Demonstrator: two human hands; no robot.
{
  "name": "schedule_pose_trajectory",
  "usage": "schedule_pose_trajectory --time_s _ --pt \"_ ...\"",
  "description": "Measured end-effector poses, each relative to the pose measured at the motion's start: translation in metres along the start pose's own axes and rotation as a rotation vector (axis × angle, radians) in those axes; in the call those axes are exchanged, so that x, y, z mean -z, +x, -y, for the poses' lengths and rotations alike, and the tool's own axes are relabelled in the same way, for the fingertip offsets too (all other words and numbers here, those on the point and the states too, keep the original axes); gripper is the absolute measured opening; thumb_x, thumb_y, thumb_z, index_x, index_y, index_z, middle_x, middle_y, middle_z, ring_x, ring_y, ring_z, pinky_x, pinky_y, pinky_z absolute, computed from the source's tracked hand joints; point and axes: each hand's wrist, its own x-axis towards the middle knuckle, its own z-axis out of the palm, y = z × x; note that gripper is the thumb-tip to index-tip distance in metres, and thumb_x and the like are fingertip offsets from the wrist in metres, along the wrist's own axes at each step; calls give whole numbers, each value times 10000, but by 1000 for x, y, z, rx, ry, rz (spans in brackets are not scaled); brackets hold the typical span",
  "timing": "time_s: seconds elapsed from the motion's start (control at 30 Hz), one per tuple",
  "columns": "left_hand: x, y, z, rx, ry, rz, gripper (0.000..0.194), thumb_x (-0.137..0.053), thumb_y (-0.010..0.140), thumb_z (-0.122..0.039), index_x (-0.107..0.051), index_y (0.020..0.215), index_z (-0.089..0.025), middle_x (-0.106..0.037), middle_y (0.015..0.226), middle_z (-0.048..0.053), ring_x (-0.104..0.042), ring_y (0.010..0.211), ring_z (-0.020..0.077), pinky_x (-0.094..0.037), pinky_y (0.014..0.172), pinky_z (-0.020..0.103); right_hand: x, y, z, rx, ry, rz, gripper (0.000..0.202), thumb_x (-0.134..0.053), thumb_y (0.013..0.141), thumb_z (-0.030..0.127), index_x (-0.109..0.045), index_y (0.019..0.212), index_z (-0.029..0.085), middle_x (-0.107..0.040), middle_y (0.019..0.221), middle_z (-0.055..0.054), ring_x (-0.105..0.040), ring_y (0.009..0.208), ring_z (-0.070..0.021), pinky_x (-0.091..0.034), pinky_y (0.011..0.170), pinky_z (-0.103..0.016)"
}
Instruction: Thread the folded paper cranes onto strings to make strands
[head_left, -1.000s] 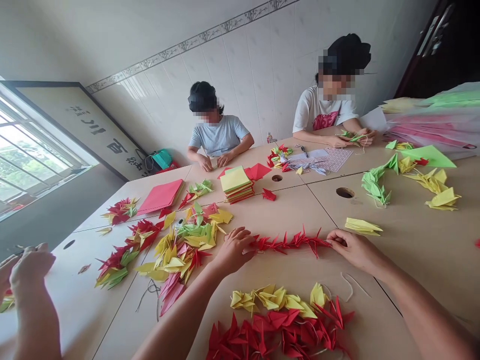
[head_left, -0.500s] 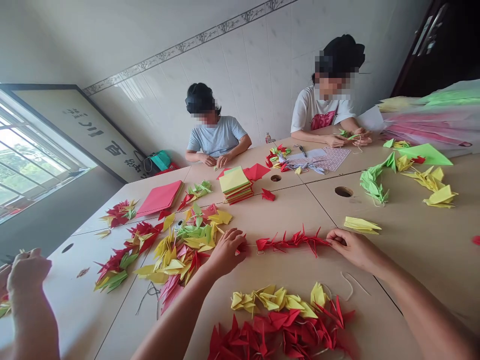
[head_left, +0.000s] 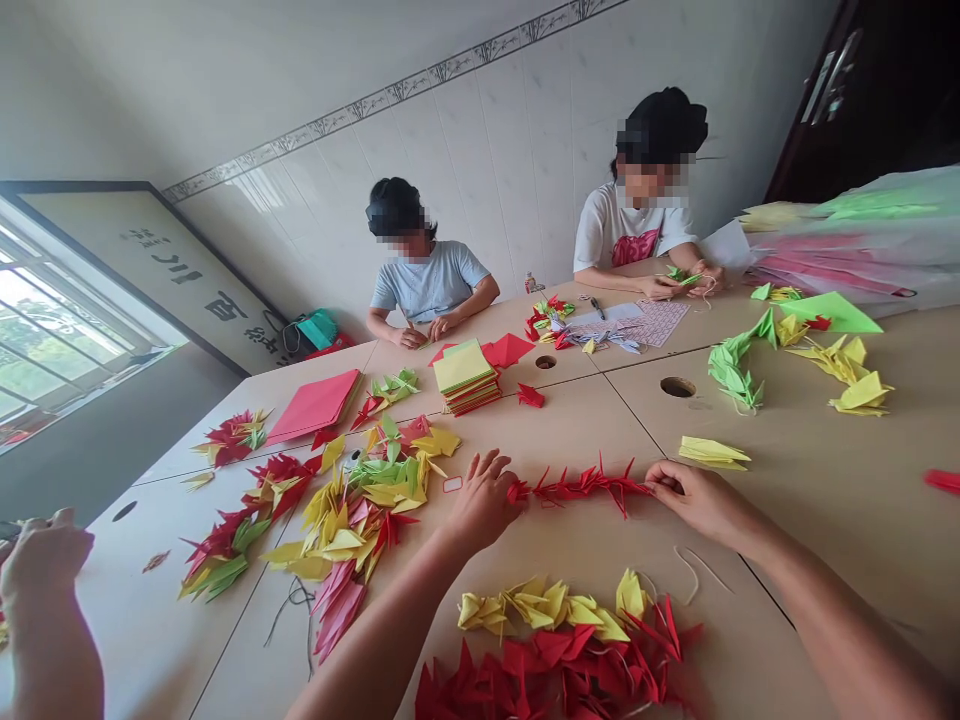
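A row of red folded paper cranes [head_left: 589, 486] stretches on a string between my two hands, low over the table. My left hand [head_left: 486, 500] has its thumb and fingers closed around a red crane at the row's left end, with some fingers raised. At the right end, my right hand [head_left: 681, 490] pinches the tip of the row; its fingertips partly hide what they grip. Nearer me lie strung yellow cranes [head_left: 540, 603] and a heap of red cranes [head_left: 555, 670]. Loose mixed cranes [head_left: 375, 490] are piled left of my left hand.
A stack of coloured paper squares [head_left: 466, 375] and red sheets [head_left: 315, 405] lie farther back. Green strung cranes [head_left: 736, 365] curve near a table hole [head_left: 677, 387]. Two people sit opposite, hands on folded paper. Another person's arm [head_left: 49, 600] is at the left edge.
My left hand has moved right, bringing its red crane up against the others in the row. My right hand keeps its pinch at the right end. The view has shifted slightly.
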Motion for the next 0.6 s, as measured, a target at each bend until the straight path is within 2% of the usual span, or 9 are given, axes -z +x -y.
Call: schedule_pose_trajectory --time_s 0.2,0.3,0.43,0.6 --pt "11 -14 16 83 54 2 194 -611 763 -267 -614 938 -181 -509 1272 108 -317 1305 308 -230 1089 532 -3 0 -3 -3 4 7 196 -417 800 349 -534 734 208 -586 666 -16 -522 603 -167 -385 543 -258" --pt "13 -17 17 98 43 8 258 -622 761 -328 -598 989 -209 -503 1276 94 -311 1307 311 -249 1079 540 -3 0 -3 -12 4 29 203 -406 810 361 -522 735 211 -577 663 -12 -519 608 -165 -382 547 -254" --pt "12 -12 2 44 -16 -15 407 -606 772 -385 -521 1143 -240 -475 1309 89 -299 1314 303 -258 1075 540 -3 0 -2 -25 -5 39 217 -396 815 381 -507 732 215 -558 644 -5 -504 588 -163 -373 540 -254" --pt "3 3 -24 -71 -62 -23 423 -594 786 -340 -496 1189 -253 -460 1326 80 -285 1324 281 -240 1097 499 -3 1 -2 -29 -3 48 213 -381 816 374 -495 741 211 -573 689 -17 -516 635 -172 -385 581 -268"
